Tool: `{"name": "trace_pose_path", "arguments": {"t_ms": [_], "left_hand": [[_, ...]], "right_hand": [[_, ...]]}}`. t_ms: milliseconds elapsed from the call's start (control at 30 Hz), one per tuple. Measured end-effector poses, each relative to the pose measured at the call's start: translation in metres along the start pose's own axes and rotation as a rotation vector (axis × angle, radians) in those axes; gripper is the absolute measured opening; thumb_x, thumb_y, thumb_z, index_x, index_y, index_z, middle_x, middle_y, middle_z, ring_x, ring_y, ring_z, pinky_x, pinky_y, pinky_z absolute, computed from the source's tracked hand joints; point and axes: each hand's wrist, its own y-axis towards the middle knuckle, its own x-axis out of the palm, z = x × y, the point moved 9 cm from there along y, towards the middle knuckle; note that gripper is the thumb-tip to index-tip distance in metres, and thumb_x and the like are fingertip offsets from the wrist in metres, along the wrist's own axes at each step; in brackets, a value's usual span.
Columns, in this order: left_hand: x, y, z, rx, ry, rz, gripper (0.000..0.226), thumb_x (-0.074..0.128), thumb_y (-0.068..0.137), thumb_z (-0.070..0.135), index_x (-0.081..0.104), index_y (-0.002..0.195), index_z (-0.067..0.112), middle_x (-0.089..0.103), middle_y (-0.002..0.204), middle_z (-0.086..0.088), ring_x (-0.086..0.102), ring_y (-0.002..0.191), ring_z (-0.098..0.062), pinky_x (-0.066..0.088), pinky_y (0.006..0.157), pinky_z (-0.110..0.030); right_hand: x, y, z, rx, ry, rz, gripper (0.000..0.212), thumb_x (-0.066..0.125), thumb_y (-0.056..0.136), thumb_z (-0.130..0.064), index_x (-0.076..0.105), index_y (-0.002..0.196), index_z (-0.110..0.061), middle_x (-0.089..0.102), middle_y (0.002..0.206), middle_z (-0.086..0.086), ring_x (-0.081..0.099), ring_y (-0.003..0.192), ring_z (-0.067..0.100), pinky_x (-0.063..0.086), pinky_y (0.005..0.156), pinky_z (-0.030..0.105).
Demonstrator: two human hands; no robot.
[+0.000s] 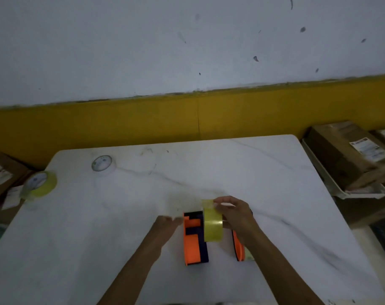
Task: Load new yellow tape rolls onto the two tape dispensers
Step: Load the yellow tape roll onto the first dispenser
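An orange and dark blue tape dispenser [193, 241] lies on the white marble table [121, 216] near the front. A yellow tape roll [212, 224] stands on edge against its right side. My right hand [235, 214] grips this roll from the right, fingertips on its loose end at the top. My left hand [168, 223] rests against the dispenser's left side, blurred. A second orange dispenser [238, 247] lies under my right forearm, mostly hidden. Another yellow tape roll [38, 184] sits at the table's left edge.
A nearly empty tape core [102, 163] lies flat at the table's back left. Cardboard boxes [345, 155] sit in a white tray [360, 192] to the right of the table. More boxes [2, 172] stand at the left. A yellow-banded wall is behind.
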Motion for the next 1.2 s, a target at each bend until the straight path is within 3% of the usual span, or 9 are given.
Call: {"name": "trace_pose_path", "arguments": {"t_ms": [67,200,333,467,633,767,933,1067,1200], "left_hand": [[0.014,-0.003,-0.038,-0.118,0.105,-0.090,0.069,0.071,0.068,0.055,0.058,0.118,0.010,0.056,0.117,-0.009,0.057,0.103,-0.021,0.045,0.085,-0.027],[0.042,-0.015,-0.052,-0.016,-0.064,-0.191,0.008,0.071,0.077,0.015,0.071,0.082,0.007,0.069,0.070,0.001,0.065,0.057,-0.007,0.049,0.053,-0.013],[0.036,-0.009,-0.040,0.070,-0.283,-0.170,0.015,0.060,0.076,0.013,0.067,0.089,0.008,0.068,0.088,-0.013,0.064,0.083,-0.026,0.051,0.080,-0.035],[0.043,-0.008,-0.035,0.110,-0.273,-0.220,0.017,0.046,0.097,0.008,0.061,0.105,0.008,0.068,0.090,-0.005,0.067,0.081,-0.020,0.055,0.073,-0.031],[0.056,-0.009,-0.031,0.124,-0.186,-0.269,0.011,0.058,0.090,0.018,0.061,0.100,0.014,0.069,0.090,0.000,0.069,0.081,-0.017,0.058,0.076,-0.032],[0.057,-0.012,-0.032,0.205,-0.073,-0.230,0.012,0.064,0.087,0.015,0.057,0.088,0.025,0.064,0.086,0.002,0.062,0.073,-0.010,0.050,0.062,-0.017],[0.056,-0.005,-0.038,0.188,-0.085,-0.214,0.014,0.064,0.088,0.017,0.058,0.100,0.016,0.066,0.091,-0.001,0.065,0.079,-0.013,0.052,0.064,-0.018],[0.055,-0.004,-0.044,0.142,-0.119,-0.223,0.028,0.073,0.074,0.017,0.060,0.100,0.016,0.070,0.099,-0.007,0.067,0.090,-0.024,0.054,0.087,-0.040],[0.057,-0.002,-0.051,0.078,-0.126,-0.192,0.023,0.077,0.073,0.028,0.069,0.093,0.018,0.074,0.082,0.006,0.070,0.079,-0.014,0.056,0.073,-0.027]], "right_hand": [[-0.001,-0.004,0.023,0.079,0.001,0.012,0.011,0.065,0.088,-0.010,0.069,0.098,-0.007,0.071,0.078,0.007,0.067,0.063,0.018,0.055,0.050,0.024],[0.011,-0.006,0.064,0.171,0.002,0.024,0.007,0.067,0.086,-0.012,0.068,0.093,-0.011,0.067,0.080,0.008,0.064,0.066,0.021,0.053,0.056,0.027],[0.015,0.001,0.081,0.153,0.039,0.119,0.006,0.069,0.085,-0.010,0.066,0.082,-0.014,0.068,0.090,0.015,0.063,0.077,0.026,0.055,0.072,0.042],[0.032,0.010,0.098,0.230,0.232,0.079,0.023,0.062,0.089,-0.005,0.060,0.110,0.006,0.064,0.109,0.032,0.062,0.096,0.037,0.046,0.100,0.060],[0.059,0.013,0.101,0.296,0.348,0.037,0.019,0.055,0.090,-0.005,0.064,0.101,0.007,0.064,0.090,0.027,0.062,0.075,0.035,0.055,0.069,0.043],[0.068,0.019,0.107,0.361,-0.010,0.039,0.040,0.063,0.061,-0.014,0.068,0.101,-0.010,0.062,0.107,0.023,0.062,0.092,0.036,0.055,0.080,0.046],[0.064,0.030,0.097,0.245,-0.458,0.061,0.045,0.054,0.079,-0.039,0.063,0.121,-0.028,0.059,0.128,0.006,0.052,0.122,0.029,0.043,0.107,0.046],[0.058,0.034,0.087,0.092,-0.436,0.041,0.016,0.064,0.079,-0.037,0.072,0.088,-0.026,0.070,0.097,-0.001,0.066,0.097,0.022,0.054,0.093,0.043],[0.059,0.035,0.072,-0.062,-0.375,0.052,0.019,0.065,0.084,-0.030,0.068,0.074,-0.014,0.072,0.082,0.012,0.066,0.075,0.020,0.054,0.070,0.038]]}}
